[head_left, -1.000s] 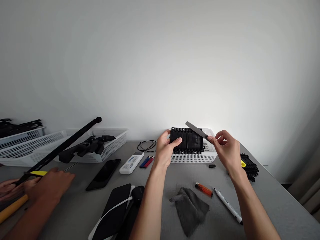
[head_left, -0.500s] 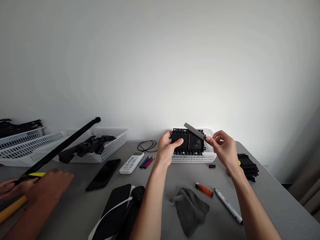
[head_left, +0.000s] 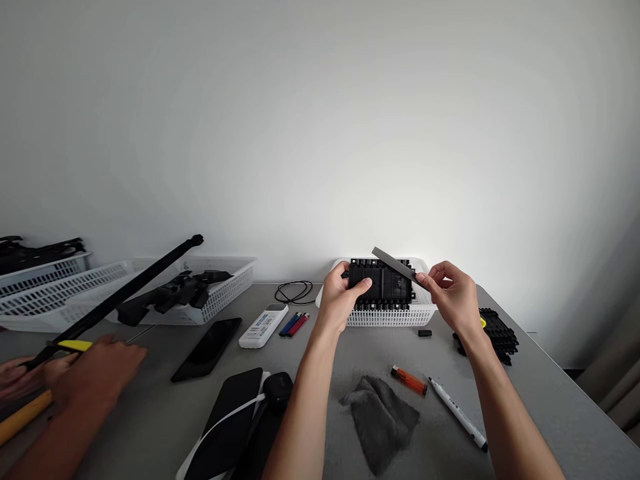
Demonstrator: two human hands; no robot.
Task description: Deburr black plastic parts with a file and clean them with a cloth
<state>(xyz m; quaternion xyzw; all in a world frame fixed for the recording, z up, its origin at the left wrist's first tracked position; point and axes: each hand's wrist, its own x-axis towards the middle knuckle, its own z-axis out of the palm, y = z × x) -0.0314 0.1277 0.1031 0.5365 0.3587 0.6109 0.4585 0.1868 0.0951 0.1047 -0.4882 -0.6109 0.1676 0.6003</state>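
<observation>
My left hand (head_left: pixel 339 297) grips a black ribbed plastic part (head_left: pixel 383 283) by its left side, thumb across its face. Between the thumb and fingers of my right hand (head_left: pixel 449 290) is one end of a flat grey strip (head_left: pixel 393 261), which looks like a file. The strip slants over the part's upper right edge; whether they touch I cannot tell. Right behind and below the part stands a white plastic basket (head_left: pixel 400 319).
At left a co-worker's hands (head_left: pixel 95 373) hold a long black part (head_left: pixel 130 287) and a yellow tool. Around lie white baskets (head_left: pixel 227 290), a phone (head_left: pixel 207 348), lighters (head_left: pixel 409 381), a grey cloth (head_left: pixel 383 420), a marker (head_left: pixel 457 413) and more black parts (head_left: pixel 493 337).
Both my hands have shifted slightly to the right with the black part and the grey strip. The strip keeps nearly the same slant over the part.
</observation>
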